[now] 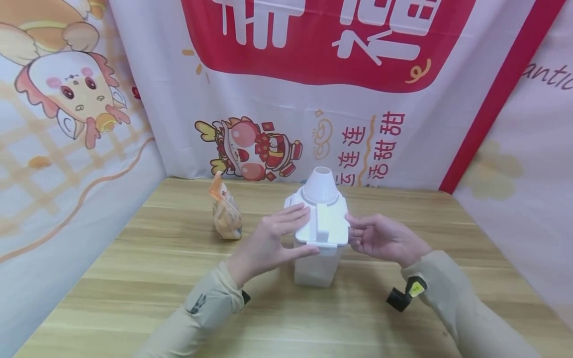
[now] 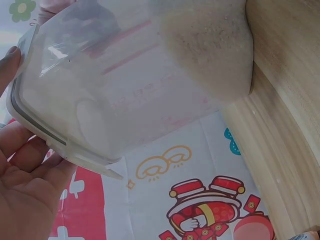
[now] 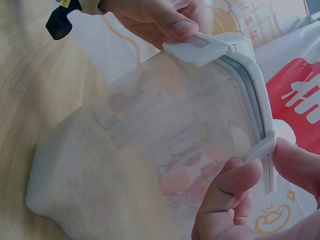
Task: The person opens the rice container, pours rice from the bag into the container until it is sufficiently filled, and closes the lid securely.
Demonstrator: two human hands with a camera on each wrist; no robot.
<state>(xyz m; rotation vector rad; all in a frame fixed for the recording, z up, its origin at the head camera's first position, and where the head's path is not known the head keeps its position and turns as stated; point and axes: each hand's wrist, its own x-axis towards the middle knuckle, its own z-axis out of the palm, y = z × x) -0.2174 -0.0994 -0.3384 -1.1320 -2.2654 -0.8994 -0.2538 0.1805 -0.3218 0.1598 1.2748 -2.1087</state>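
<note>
A translucent container (image 1: 315,271) with a white lid (image 1: 334,223) stands upright on the table. Pale grains (image 2: 210,45) fill its lower part. My left hand (image 1: 270,238) rests on the lid's left side with fingers extended, its thumb touching the front clip (image 3: 200,50), which sticks outward. At the lid's right edge, my right hand (image 1: 380,238) pinches a side clip (image 3: 262,150) between thumb and finger. Another clip (image 2: 92,165) juts from the lid's edge in the left wrist view. On top sits a white cone-shaped cup (image 1: 320,186), narrow end up.
An orange snack-like bag (image 1: 227,216) stands on the wooden table (image 1: 179,278), left of the container. Printed cloth (image 1: 170,99) hangs behind and along both sides. A small black camera (image 1: 398,298) is strapped at the right wrist.
</note>
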